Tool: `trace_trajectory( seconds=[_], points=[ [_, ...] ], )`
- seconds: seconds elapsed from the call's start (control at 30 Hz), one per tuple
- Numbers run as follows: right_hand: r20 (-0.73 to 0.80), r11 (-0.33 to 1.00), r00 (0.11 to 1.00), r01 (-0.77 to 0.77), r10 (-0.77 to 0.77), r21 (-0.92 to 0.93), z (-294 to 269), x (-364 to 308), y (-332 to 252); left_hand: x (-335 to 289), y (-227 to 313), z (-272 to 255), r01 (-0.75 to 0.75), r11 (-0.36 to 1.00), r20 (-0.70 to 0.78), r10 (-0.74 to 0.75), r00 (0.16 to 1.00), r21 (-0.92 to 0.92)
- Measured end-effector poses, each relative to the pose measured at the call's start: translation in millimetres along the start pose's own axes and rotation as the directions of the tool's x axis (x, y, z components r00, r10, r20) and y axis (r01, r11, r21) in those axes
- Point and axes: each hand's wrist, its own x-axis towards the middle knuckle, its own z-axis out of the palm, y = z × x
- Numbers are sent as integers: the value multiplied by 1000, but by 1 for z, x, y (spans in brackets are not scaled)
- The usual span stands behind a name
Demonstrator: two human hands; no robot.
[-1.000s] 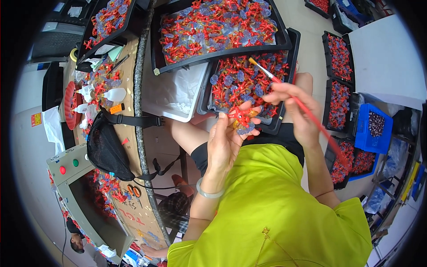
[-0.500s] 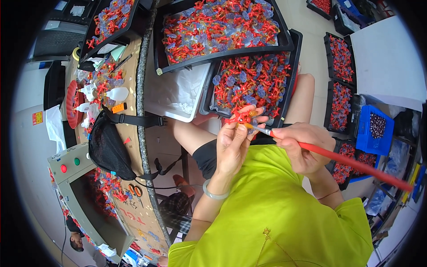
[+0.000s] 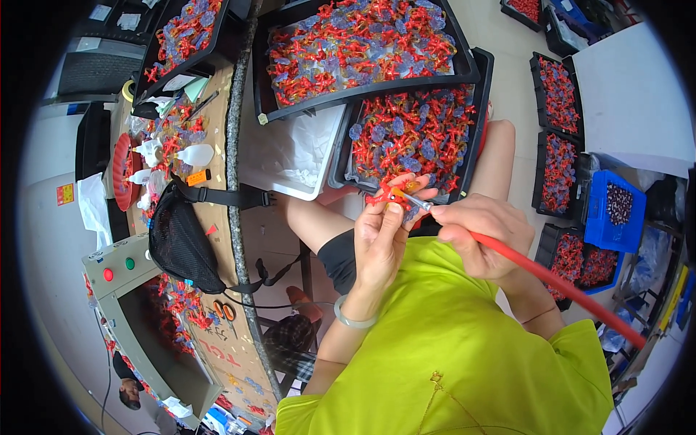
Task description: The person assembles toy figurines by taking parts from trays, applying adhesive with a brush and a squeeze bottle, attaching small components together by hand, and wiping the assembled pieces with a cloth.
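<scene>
My left hand (image 3: 378,243) pinches a small red plastic figure (image 3: 380,193) with amber and purplish see-through parts, held up between thumb and fingers. A long red-handled paintbrush (image 3: 552,278) is gripped in my right hand (image 3: 489,230). Its metal ferrule and tip meet the figure near the left fingertips; whether the bristles press on it is too small to tell. Just beyond my hands, a black tray (image 3: 481,90) holds a heap of similar red, amber and purple figures. Partly over it lies a larger black tray (image 3: 362,99) filled the same way.
At left, a workbench (image 3: 230,145) carries a black mesh bag (image 3: 181,239), white squeeze bottles (image 3: 196,154), orange-handled scissors (image 3: 225,310) and a grey machine (image 3: 109,290). Below the trays stands a white bin (image 3: 330,152). More filled trays (image 3: 538,167) and a blue crate (image 3: 602,235) are at right.
My right hand has shifted left, bringing the brush's tip further onto the figure. The left hand keeps its hold, nearly still.
</scene>
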Motion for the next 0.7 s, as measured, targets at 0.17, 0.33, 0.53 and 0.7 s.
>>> trace_trajectory(
  seconds=[0.17, 0.33, 0.53, 0.7],
  points=[
    [35, 1000, 999, -29, 28, 8, -3, 0, 6, 0, 3, -2, 37, 998, 10, -36, 999, -53],
    [76, 990, 992, -107, 100, 94, -4, 3, 9, 0, 7, -1, 40, 998, 36, -39, 999, -45],
    [41, 919, 971, -235, 234, 316, -8, 3, 13, 2, 4, -6, -54, 995, 103, 44, 994, 89],
    [78, 848, 952, -299, 296, 438, -14, 3, 12, 1, 3, -6, -44, 984, 93, 28, 995, 174]
  ],
)
